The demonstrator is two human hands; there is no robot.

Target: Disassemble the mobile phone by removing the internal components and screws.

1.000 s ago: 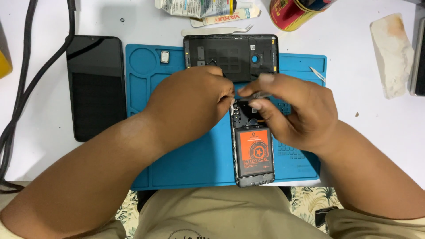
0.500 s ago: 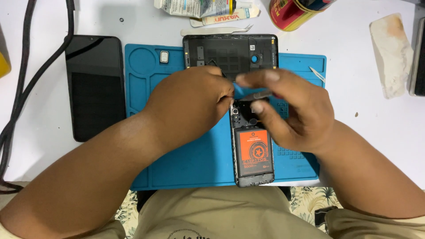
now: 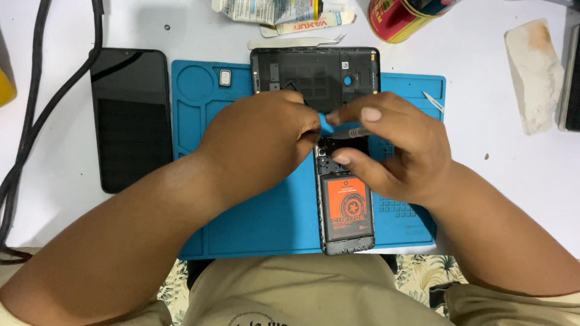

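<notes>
Opened phone [image 3: 345, 208] with orange battery [image 3: 347, 204] at the blue mat's [image 3: 241, 211] near edge, left hand [image 3: 263, 136] curled over its top end, grip hidden, right hand [image 3: 389, 151] pinching a thin grey tool [image 3: 350, 131], black back cover [image 3: 315, 71] along the mat's far edge, dark phone [image 3: 130, 118] on the desk [image 3: 501, 157] beside the mat's left edge

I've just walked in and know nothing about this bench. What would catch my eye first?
Probably the opened phone in the middle of the blue mat, its orange-labelled battery exposed. Both hands meet over its top end: the left hand steadies it, the right hand pinches a thin metal tool. Its black back cover lies just beyond.
</notes>
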